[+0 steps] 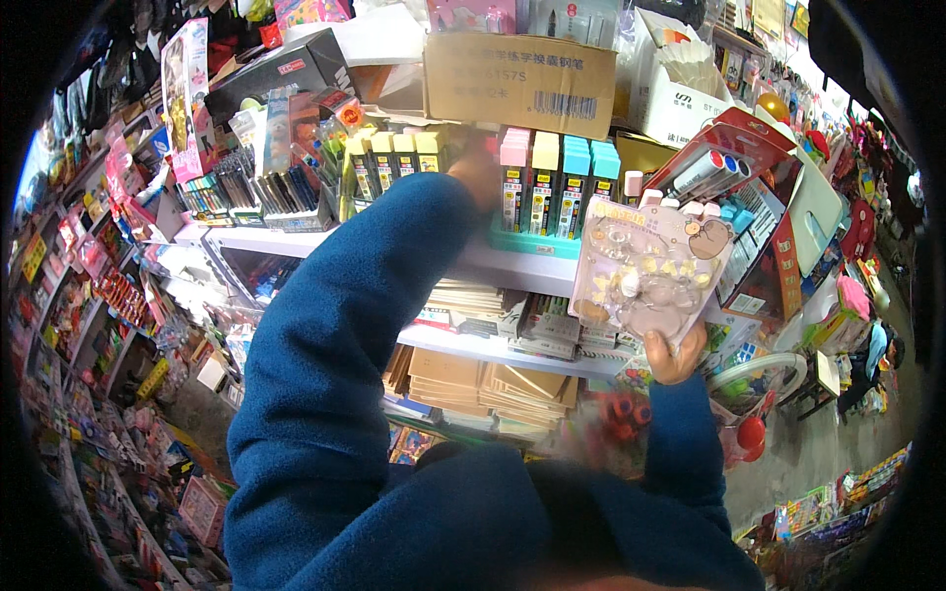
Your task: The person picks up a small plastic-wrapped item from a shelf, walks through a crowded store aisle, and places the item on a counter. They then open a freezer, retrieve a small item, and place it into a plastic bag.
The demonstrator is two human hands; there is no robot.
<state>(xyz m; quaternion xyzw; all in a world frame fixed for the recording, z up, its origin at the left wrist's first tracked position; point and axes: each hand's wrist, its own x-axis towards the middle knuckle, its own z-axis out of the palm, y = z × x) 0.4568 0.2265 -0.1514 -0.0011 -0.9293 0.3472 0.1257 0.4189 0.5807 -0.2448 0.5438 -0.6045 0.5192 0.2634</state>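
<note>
My right hand (675, 356) grips the lower edge of a flat, pale pink package (647, 270) with moulded clear plastic and a cartoon animal on it. The package is held up in front of the shelf, tilted slightly. My left hand (477, 176) is blurred and partly behind its blue sleeve. It reaches to the display shelf, between yellow-topped boxed stick items (395, 151) and a turquoise tray (536, 242) of similar boxes with pink, yellow and blue tops. A small pink patch shows by its fingers; whether they hold anything is unclear.
A cardboard carton (519, 83) bearing writing stands behind the boxes. Pens in holders (288, 193) fill the left of the shelf. A red pack of markers (706, 173) leans at right. Lower shelves hold notebooks and brown paper stacks (473, 384). A transparent tub (761, 377) stands at right.
</note>
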